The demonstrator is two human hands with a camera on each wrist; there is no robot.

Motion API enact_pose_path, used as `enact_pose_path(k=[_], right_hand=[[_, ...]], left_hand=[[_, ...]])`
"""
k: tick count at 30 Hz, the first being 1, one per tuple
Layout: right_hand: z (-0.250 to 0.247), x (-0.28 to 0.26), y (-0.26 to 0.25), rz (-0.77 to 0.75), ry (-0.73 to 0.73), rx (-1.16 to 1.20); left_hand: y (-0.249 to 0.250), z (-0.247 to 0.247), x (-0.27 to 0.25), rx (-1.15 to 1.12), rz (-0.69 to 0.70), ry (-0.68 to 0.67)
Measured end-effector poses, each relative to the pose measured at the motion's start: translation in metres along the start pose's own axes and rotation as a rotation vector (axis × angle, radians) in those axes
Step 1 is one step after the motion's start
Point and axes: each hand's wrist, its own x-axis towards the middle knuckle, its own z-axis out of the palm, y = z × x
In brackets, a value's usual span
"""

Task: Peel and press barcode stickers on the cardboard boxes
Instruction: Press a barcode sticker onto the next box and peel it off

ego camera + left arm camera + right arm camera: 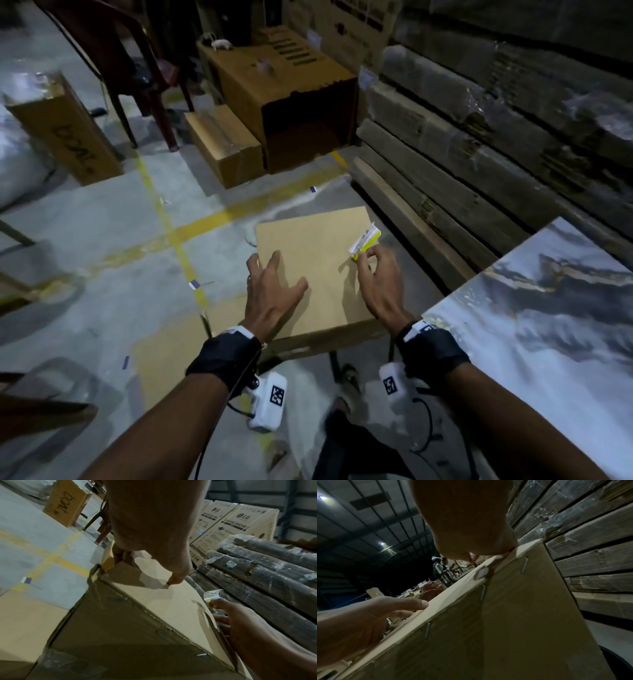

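A plain cardboard box (318,260) stands in front of me with its flat top facing up. My left hand (270,287) lies on the left part of that top, fingers spread and straight. My right hand (371,270) hovers at the box's right edge and pinches a small white barcode sticker on yellow backing (364,240) between thumb and fingertips. The left wrist view shows the same sticker (211,595) curling above the right hand (223,608) beside the box (171,601). In the right wrist view the stapled box side (513,615) fills the frame and the sticker is hidden.
Wrapped flat bundles (479,137) are stacked along the right. A shiny marbled panel (548,325) sits at near right. Other cartons (281,102) and a dark chair (113,51) stand behind on the concrete floor with yellow lines (205,222). People stand far off (441,570).
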Motion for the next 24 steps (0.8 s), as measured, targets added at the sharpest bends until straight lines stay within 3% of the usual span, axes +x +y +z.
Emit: enact_pose_path(k=[14, 24], right_hand=[[0.129, 0.105, 0.095, 0.174, -0.245, -0.052], [0.198, 0.115, 0.154, 0.201, -0.289, 0.009]], left_hand=[[-0.054, 0.093, 0.111, 0.037, -0.279, -0.11], [-0.12, 0.151, 0.163, 0.104, -0.33, -0.172]])
